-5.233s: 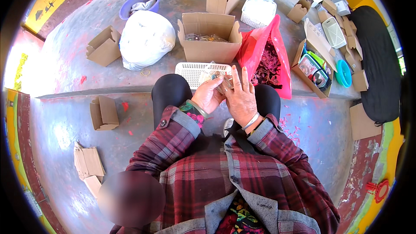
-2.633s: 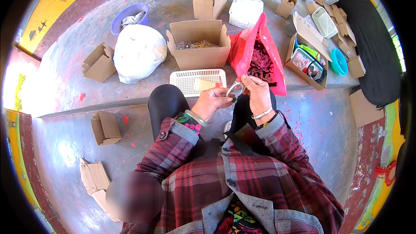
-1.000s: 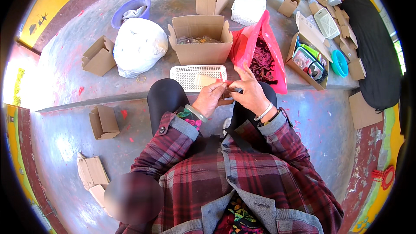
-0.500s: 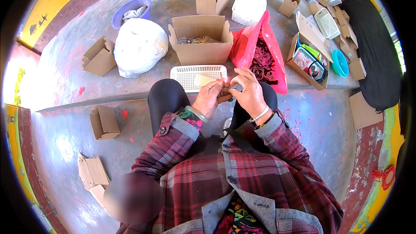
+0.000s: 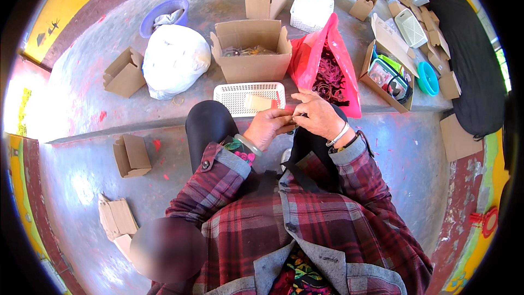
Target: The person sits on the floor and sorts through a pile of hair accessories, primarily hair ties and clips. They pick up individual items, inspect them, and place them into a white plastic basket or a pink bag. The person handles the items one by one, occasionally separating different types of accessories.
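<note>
A small thing (image 5: 295, 123) sits where the fingertips of both hands meet, just above the person's lap and between the knees; the fingers cover most of it, so I can't tell what it is. The left hand (image 5: 266, 129) pinches it, thumb and fingers drawn narrow, and the right hand (image 5: 321, 117) grips at the same spot between thumb and forefinger, its other fingers loosely bent. Just beyond the hands, a white basket (image 5: 225, 101) on the raised floor holds a pale flat piece (image 5: 258, 102). Behind that stands an open cardboard box (image 5: 254, 68) with a tangle of bits inside. Touching its right side, a red bag (image 5: 307, 57) gapes over dark and pink bands (image 5: 333, 79). To the box's left rests a stuffed white sack (image 5: 177, 61).
</note>
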The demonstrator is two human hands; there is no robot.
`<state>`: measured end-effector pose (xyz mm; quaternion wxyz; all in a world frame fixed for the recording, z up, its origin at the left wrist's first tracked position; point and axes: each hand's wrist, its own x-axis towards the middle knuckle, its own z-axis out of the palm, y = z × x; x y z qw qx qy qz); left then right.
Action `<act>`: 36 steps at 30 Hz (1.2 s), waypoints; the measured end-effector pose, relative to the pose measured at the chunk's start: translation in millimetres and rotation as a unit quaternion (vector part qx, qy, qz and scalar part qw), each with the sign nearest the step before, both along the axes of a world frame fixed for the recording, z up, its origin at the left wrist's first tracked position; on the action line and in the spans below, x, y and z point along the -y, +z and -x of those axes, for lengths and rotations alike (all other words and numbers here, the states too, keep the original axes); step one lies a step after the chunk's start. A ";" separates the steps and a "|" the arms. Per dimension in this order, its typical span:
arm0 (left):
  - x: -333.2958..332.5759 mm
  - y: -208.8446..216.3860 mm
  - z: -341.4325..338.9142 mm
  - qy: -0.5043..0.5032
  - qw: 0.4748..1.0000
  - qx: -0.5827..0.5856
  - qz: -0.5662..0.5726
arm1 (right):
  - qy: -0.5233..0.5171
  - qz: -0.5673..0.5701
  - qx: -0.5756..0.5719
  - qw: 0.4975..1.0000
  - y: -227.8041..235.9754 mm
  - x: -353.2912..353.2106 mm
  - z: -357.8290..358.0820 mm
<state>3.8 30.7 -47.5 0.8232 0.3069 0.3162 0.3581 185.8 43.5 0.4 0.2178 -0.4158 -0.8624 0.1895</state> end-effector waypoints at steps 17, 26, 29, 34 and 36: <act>-5.6 -5.3 8.5 0.101 0.986 0.122 0.060 | -0.233 0.328 -0.524 0.751 -32.7 14.4 30.1; -8.2 -7.5 12.3 0.117 0.981 0.134 0.081 | -0.221 0.285 -0.545 0.757 -35.1 17.9 35.2; -8.8 -8.0 13.3 0.116 0.980 0.139 0.087 | -0.217 0.300 -0.551 0.748 -33.1 18.4 36.2; -9.8 -6.3 13.5 0.110 0.980 0.140 0.093 | -0.207 0.291 -0.567 0.742 -48.6 15.6 35.7; -9.8 -7.8 13.2 0.107 0.980 0.137 0.096 | -0.217 0.276 -0.560 0.750 -48.8 14.6 36.1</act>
